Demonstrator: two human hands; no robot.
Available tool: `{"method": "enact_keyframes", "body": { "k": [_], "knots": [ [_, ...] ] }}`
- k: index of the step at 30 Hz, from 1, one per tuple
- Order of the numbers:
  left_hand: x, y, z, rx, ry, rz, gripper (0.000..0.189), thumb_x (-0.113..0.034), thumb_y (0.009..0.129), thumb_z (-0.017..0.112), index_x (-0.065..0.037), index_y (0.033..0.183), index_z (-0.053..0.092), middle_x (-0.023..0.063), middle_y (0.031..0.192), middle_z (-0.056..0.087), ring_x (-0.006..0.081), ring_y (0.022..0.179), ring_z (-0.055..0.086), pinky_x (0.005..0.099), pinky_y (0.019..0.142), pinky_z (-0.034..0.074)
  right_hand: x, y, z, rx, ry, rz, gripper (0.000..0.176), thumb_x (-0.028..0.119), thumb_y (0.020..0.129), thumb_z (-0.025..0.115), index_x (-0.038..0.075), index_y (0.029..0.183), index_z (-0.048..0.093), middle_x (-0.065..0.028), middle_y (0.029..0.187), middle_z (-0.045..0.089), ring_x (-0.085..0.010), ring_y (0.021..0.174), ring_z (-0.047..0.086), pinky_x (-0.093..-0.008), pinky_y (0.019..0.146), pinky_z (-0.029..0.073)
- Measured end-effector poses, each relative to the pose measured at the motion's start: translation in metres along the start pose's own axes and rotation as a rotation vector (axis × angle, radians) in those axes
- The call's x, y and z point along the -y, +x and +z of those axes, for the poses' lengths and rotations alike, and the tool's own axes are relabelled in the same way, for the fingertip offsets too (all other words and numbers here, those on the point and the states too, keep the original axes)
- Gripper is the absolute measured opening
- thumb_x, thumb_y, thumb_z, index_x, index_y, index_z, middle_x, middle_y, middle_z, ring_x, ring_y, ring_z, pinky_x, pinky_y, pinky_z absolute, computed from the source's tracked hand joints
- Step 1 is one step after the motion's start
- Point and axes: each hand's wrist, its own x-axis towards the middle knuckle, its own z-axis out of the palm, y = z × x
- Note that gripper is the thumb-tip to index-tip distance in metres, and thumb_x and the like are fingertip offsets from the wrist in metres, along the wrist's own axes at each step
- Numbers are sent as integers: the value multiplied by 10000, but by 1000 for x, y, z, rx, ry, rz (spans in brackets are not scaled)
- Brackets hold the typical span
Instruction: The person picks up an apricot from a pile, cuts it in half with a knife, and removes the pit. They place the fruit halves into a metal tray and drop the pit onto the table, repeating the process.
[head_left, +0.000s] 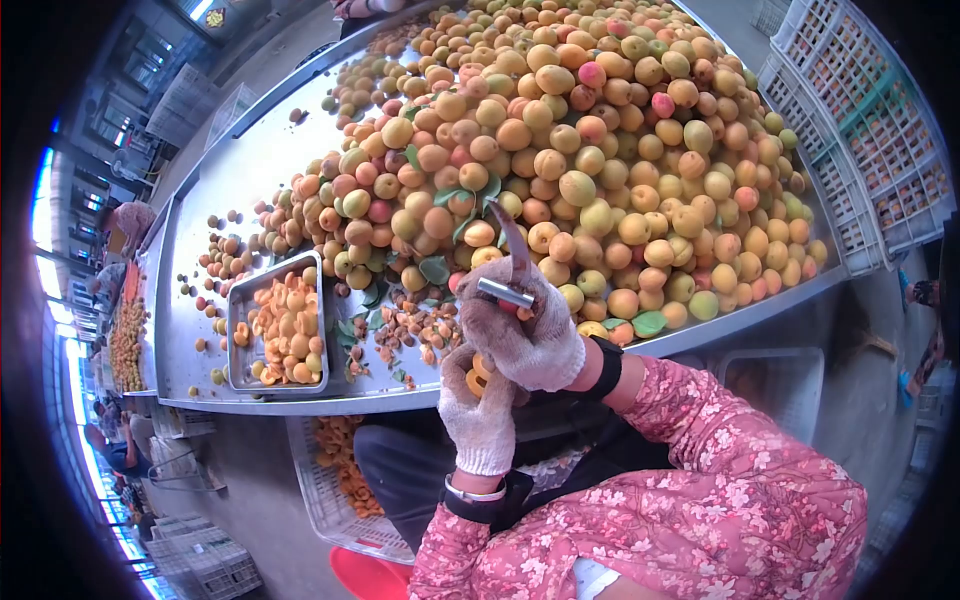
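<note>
My right hand (525,335), in a white knit glove, grips a curved knife (512,255) whose blade points up and whose metal handle end sticks out by the thumb. My left hand (478,410), also gloved, holds a halved apricot (478,375) just below the right hand, its orange cut face showing. Both hands hover over the near edge of the metal table (250,160). A huge pile of whole apricots (600,150) covers the table behind them. A metal tray (238,350) with cut apricot halves sits to the left.
Brown pits (415,335) and green leaves lie between tray and pile. White plastic crates (870,130) stand at the right, another crate of halves (335,470) sits under the table. People work at another table far left (125,340).
</note>
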Motion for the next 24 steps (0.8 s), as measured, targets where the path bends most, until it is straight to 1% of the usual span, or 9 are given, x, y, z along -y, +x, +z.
{"method": "enact_keyframes", "body": {
  "k": [3,5,7,9,11,13,16,18,24],
  "knots": [
    [1,1,-4,-8,101,45,333,-81,847,664,5,1127,505,85,922,590,115,709,606,228,572,522,-1,-4,1,-28,68,115,276,-14,884,578,9,1146,495,-46,987,597,-78,829,572,-235,694,491],
    [13,8,-11,6,536,428,326,-56,840,659,-6,1129,518,78,928,589,114,710,597,232,558,517,1,0,-1,-26,-268,-86,241,9,897,590,28,1127,517,-24,952,599,-68,816,574,-227,679,490],
    [-12,-5,8,-6,192,49,339,-137,852,681,-1,1123,530,81,978,564,133,809,580,247,700,519,-7,-1,10,-305,427,293,169,95,932,595,52,1091,554,42,868,530,-37,743,503,-217,648,451],
    [-13,-4,8,39,258,88,268,-117,880,633,-3,1101,534,67,919,570,132,738,575,257,666,523,-14,10,2,-351,523,471,114,163,948,590,89,1033,572,88,784,503,-3,657,443,-181,550,384],
    [1,1,-1,126,226,182,366,-114,888,648,-6,1201,494,45,819,564,106,619,517,239,550,467,-15,15,-2,-386,547,464,124,207,960,566,88,996,568,33,710,535,-63,584,512,-214,505,430],
    [-2,0,1,110,264,212,326,-104,886,645,2,1168,519,48,816,564,105,627,520,232,547,452,-15,18,-8,-337,762,543,145,235,954,574,97,913,563,9,592,497,-93,452,465,-238,407,376],
    [2,4,-3,162,384,391,323,-78,888,635,-2,1179,518,45,813,564,103,628,520,229,547,445,-16,20,-6,-472,584,601,179,273,970,549,121,877,555,60,636,495,-32,503,429,-210,431,331],
    [12,8,-8,166,302,324,324,-49,888,624,-7,1191,518,45,821,566,101,635,512,231,556,444,-14,20,-9,-395,794,663,203,282,970,546,112,858,557,57,620,493,-43,483,425,-223,417,327],
    [8,12,-12,165,284,251,331,12,883,588,-20,1205,520,28,848,551,99,660,498,231,575,439,-5,14,7,-370,590,483,153,256,957,577,107,922,569,74,658,490,-16,539,418,-198,456,333]
  ]
}}
